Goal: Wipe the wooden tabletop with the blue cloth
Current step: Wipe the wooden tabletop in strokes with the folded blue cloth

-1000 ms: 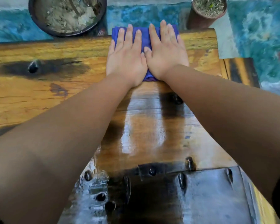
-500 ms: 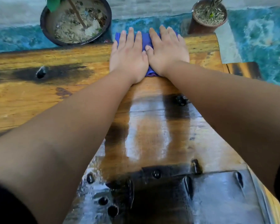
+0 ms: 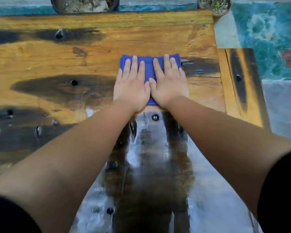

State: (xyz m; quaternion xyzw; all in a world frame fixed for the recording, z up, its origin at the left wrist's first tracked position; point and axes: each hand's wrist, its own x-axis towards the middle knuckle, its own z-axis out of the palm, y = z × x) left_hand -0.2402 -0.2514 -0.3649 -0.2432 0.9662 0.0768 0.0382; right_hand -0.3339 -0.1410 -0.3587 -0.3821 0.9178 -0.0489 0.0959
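Observation:
A folded blue cloth (image 3: 149, 64) lies flat on the wooden tabletop (image 3: 57, 56), right of centre. My left hand (image 3: 132, 84) presses on the cloth's left half with straight fingers. Beside it, thumb to thumb, my right hand (image 3: 169, 83) presses on the right half, fingers spread flat. Most of the cloth is hidden under both palms; its far edge and a strip between the hands show. A wet, shiny streak (image 3: 149, 148) runs along the wood from the cloth back toward me.
A large dark plant pot (image 3: 84, 5) stands beyond the table's far edge at the left, a smaller brown pot (image 3: 214, 5) at the far right corner. A narrow wooden bench or side piece (image 3: 242, 84) adjoins the table's right edge. Teal patterned floor (image 3: 267, 39) lies beyond.
Both hands have slid the cloth from the table's far edge back toward me, to the middle of the top. The hands stay flat on it.

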